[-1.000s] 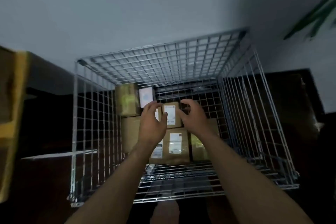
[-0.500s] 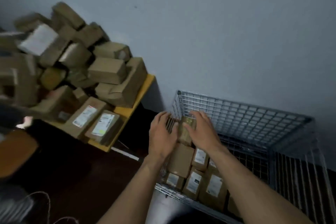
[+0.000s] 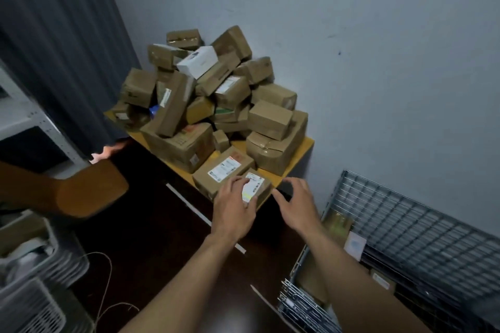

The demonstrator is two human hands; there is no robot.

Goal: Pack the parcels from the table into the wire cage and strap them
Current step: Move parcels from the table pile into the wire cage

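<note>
**Both hands at the near corner of the parcel table**

Hands, two. The left hand [image 3: 234, 209] is laid on top of a small labelled parcel [image 3: 260, 186], fingers nearly straight across its label, not wrapped round it. The right hand [image 3: 297, 208] is held just right of that parcel, fingers spread and loosely bent, nothing gripped; whether it touches the parcel cannot be told.

Small labelled parcel: at the near corner of the yellow table [image 3: 304, 146], its near end at the edge.

Flat labelled parcel [image 3: 224, 170], one, touching the small one on its left.

Heap of parcels [image 3: 205, 105]: more than twenty brown boxes piled against the far wall; an exact count is prevented by overlap. One white box [image 3: 197, 62] is noted near the top.

Wire cage [image 3: 411, 227], one, on the floor at the right, near the table. At least three parcels are seen inside at its left end: a greenish one [image 3: 336, 222], a white one [image 3: 355, 246], a brown labelled one [image 3: 382, 281]. The rest is hidden by the right forearm and the mesh.

Surroundings: a dark curtain [image 3: 67, 35] at the far left, a white shelf frame [image 3: 29, 116] beside it, a blurred brown rounded slab [image 3: 89, 190] at the left, a white slatted basket [image 3: 32, 295] at the near left, and a thin cord [image 3: 106, 278] on the dark floor.
</note>
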